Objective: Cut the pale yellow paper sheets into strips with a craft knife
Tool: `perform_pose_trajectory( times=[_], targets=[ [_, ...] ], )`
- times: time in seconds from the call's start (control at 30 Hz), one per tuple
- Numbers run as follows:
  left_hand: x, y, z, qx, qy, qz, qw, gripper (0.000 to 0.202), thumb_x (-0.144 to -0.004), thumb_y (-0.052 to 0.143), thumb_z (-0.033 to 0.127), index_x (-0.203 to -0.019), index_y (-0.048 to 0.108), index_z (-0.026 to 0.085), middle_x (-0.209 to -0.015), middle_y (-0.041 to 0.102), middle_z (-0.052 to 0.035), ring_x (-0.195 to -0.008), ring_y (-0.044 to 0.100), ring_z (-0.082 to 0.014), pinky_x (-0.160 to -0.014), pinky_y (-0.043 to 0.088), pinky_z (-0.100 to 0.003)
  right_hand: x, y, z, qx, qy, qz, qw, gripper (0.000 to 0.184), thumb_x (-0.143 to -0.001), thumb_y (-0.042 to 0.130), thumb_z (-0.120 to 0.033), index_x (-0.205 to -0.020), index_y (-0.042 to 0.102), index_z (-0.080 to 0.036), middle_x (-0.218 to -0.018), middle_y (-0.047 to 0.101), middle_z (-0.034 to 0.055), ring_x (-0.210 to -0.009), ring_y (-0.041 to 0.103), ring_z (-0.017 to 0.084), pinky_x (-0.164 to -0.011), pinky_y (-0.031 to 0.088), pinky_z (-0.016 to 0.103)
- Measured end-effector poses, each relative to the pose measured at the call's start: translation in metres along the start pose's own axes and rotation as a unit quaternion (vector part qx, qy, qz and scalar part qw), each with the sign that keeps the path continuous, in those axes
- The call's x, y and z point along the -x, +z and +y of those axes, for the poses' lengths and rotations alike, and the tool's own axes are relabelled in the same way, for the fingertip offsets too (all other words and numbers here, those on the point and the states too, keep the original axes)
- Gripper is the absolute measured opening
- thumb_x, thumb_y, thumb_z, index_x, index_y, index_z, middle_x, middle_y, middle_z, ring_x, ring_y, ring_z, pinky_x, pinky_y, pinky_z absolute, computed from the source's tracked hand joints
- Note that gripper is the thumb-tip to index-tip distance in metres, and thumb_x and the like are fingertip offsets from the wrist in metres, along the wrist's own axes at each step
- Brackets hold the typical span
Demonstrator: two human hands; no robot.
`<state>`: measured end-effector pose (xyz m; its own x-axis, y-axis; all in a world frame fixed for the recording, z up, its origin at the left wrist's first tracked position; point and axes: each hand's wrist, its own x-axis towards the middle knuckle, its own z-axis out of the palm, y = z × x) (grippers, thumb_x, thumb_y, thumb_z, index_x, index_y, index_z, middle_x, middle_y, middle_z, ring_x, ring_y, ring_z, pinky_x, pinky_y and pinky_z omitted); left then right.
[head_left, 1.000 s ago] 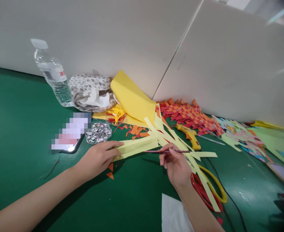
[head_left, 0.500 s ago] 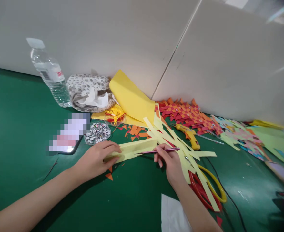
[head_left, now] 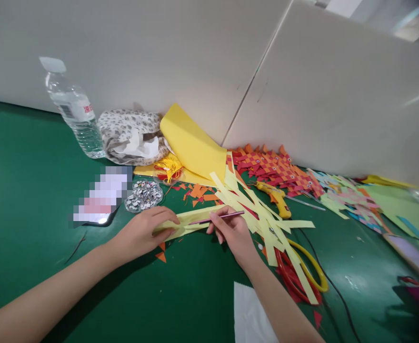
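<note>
A pale yellow paper strip (head_left: 190, 219) stretches between my hands just above the green table. My left hand (head_left: 148, 227) grips its left end, thumb at the near edge and fingers over the far one. Along the near side, the paper shows a narrow separated edge. Pinched like a pen in my right hand (head_left: 229, 231) is a slim dark-pink pointed tool (head_left: 235, 214), whose exact kind I cannot make out. Its tip lies on the paper, pointing left. Several loose pale yellow strips (head_left: 266, 216) are heaped to the right of that hand.
Red and yellow scissors handles (head_left: 322, 281) lie under the strips. Nearby is a yellow glue gun (head_left: 279, 200) with a cable. Woven red-orange paper fish (head_left: 270, 166) line the wall. Left are googly eyes (head_left: 143, 195), a phone (head_left: 104, 195) and a water bottle (head_left: 75, 112).
My right hand has moved left along the strip with the pink tool, its tip now closer to my left hand. My left hand keeps its hold. The view has shifted slightly.
</note>
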<state>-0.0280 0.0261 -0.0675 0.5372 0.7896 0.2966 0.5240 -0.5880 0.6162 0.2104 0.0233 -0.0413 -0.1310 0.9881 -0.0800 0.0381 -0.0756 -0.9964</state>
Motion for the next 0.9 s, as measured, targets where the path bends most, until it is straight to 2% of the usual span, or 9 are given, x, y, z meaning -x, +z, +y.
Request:
perform_pose_trajectory(
  times=[0.23,0.6,0.9],
  targets=[
    [-0.001,-0.002,0.002,-0.001,-0.006,-0.01,1.0,0.014,-0.089,0.048,0.02,-0.098,0.059,0.022,-0.102,0.063,-0.0032,-0.094,0.06,-0.0172,-0.081,0.049,-0.03,-0.004,-0.005,0.002,0.023,0.006,0.008,1.0,0.029,-0.081,0.066,-0.043,-0.075,0.051,-0.019,-0.058,0.066,-0.0013,-0.037,0.04,0.005,-0.038,0.029,0.019],
    [-0.001,-0.003,0.001,0.021,-0.023,-0.02,0.999,0.014,-0.089,0.049,0.022,-0.098,0.059,0.022,-0.103,0.064,-0.0034,-0.095,0.061,-0.017,-0.081,0.049,-0.028,-0.01,-0.056,0.0,0.024,-0.014,0.092,0.995,0.031,-0.075,0.072,-0.041,-0.073,0.049,-0.019,-0.052,0.064,-0.0023,-0.034,0.038,0.005,-0.035,0.022,0.019],
    [-0.001,-0.002,-0.002,0.024,-0.008,-0.03,0.999,0.016,-0.091,0.046,0.017,-0.101,0.057,0.023,-0.104,0.062,-0.0042,-0.096,0.06,-0.0168,-0.081,0.049,-0.029,-0.011,-0.083,-0.006,0.027,-0.043,0.151,0.987,0.031,-0.07,0.075,-0.038,-0.068,0.05,-0.019,-0.05,0.062,-0.0025,-0.032,0.037,0.005,-0.033,0.022,0.018]
  ],
)
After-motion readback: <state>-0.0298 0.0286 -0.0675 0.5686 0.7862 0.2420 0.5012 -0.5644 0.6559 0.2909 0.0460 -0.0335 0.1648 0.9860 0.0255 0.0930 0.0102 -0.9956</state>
